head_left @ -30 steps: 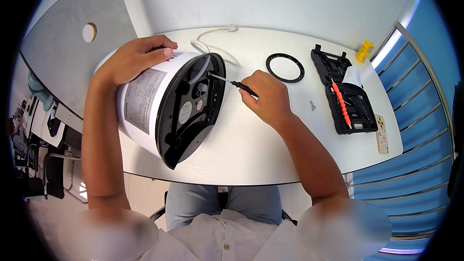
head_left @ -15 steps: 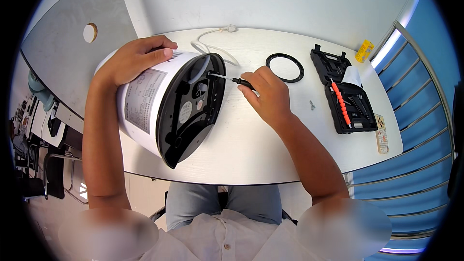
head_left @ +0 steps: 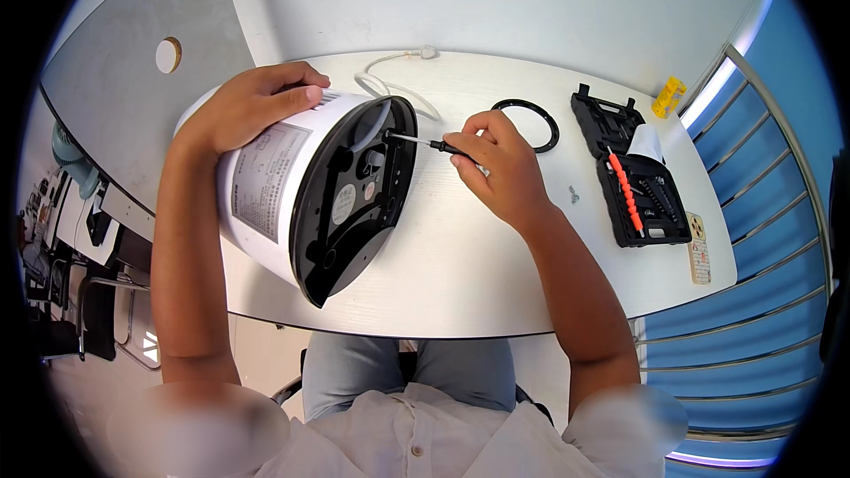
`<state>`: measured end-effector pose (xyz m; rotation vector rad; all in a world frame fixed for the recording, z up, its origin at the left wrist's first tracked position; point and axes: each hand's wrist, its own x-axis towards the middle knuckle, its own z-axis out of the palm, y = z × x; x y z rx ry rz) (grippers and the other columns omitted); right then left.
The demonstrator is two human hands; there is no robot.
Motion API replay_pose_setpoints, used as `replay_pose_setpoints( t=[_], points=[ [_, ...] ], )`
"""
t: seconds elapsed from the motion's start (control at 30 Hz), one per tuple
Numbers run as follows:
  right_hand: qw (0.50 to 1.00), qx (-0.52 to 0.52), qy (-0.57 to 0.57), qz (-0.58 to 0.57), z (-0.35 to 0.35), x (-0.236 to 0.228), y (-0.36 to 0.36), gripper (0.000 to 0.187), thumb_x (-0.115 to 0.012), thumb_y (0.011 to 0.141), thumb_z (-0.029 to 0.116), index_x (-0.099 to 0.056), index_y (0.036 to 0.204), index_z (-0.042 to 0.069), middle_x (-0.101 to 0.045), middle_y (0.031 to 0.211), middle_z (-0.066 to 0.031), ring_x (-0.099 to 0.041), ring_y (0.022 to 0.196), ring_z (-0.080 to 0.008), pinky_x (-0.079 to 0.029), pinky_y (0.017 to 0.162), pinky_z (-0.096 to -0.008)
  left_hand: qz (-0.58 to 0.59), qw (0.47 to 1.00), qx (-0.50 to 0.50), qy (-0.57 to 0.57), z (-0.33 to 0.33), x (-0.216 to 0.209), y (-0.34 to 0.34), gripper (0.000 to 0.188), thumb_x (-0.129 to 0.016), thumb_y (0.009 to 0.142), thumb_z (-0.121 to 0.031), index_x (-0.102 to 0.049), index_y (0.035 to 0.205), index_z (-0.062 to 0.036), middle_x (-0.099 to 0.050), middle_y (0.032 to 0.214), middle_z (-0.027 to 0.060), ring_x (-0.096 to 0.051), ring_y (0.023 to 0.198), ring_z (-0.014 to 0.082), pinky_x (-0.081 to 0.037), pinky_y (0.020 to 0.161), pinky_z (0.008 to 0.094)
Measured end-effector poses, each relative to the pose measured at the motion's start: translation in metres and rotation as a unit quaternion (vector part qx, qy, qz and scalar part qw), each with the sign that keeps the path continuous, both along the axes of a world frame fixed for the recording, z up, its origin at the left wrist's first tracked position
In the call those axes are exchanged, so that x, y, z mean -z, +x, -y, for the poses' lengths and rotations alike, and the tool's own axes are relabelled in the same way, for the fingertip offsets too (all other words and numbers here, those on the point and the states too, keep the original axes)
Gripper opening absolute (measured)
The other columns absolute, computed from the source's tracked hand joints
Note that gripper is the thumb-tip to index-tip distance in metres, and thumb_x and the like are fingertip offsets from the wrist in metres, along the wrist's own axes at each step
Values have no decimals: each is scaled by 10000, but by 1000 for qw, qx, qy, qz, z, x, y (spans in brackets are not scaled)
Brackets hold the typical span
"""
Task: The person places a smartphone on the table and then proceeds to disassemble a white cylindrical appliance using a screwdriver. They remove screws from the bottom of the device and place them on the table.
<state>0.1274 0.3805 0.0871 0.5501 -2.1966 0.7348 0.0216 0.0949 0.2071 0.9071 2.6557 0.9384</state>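
Though slim, a straight metal-shafted screwdriver (head_left: 434, 144) in right hand (head_left: 506, 164).

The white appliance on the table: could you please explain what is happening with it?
A person's left hand rests on top of the white appliance, which lies on its side. The right hand holds a screwdriver, its tip at the appliance's black base. To the right, a black ring, some small metal pieces and an open tool case lie on the table.
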Motion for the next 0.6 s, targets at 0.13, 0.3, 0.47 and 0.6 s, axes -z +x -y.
replay_pose_setpoints(
  t=[0.13,0.3,0.47,0.6],
  points=[
    [999,9,34,-11,-7,5,-5,180,-733,775,130,-679,945,105,-544,724,-22,-518,577,-162,-425,530,-283,-41,999,-4,5,2,4,-1,600,-597,810,-580,-650,1151,-90,-664,1020,128,-621,876,200,-464,812,291],
    [999,38,13,-3,-1,4,-5,185,-732,781,181,-668,936,104,-575,679,-27,-553,594,-185,-430,539,-298,-44,999,-9,7,1,7,-1,598,-596,806,-582,-652,1145,-92,-665,1018,126,-620,875,197,-462,814,291],
    [998,43,-18,32,4,4,-3,155,-724,772,149,-628,872,78,-622,744,-35,-592,644,-209,-440,561,-320,-9,1000,-2,-10,0,-2,3,592,-607,840,-507,-613,1187,-28,-636,1071,110,-573,972,187,-428,889,280],
    [998,52,0,24,4,7,-5,163,-734,749,132,-604,833,82,-599,731,-30,-577,645,-210,-434,554,-321,-25,1000,-3,-15,-1,-1,4,582,-601,837,-500,-615,1180,-30,-639,1076,112,-576,973,192,-429,890,286]
  ],
)
